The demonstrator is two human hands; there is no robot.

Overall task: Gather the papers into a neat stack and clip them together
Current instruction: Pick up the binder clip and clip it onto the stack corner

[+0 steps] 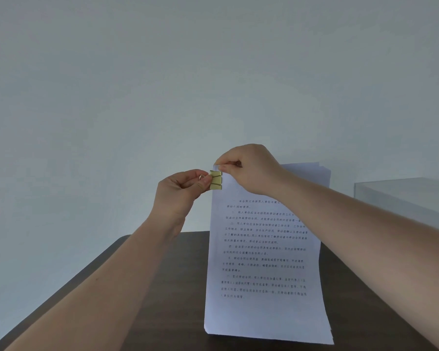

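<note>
A stack of white printed papers (264, 269) stands upright, its bottom edge resting on the dark table (162, 287). My right hand (249, 168) pinches the stack's top left corner. A gold binder clip (216, 180) sits at the stack's left edge just below that corner. My left hand (180, 191) grips the clip's wire handles between thumb and fingers. Whether the clip's jaws bite the paper edge or only touch it is unclear.
A clear box (403, 201) stands on the table at the right, behind my right forearm. A plain pale wall fills the background. The table's left edge runs diagonally toward the lower left.
</note>
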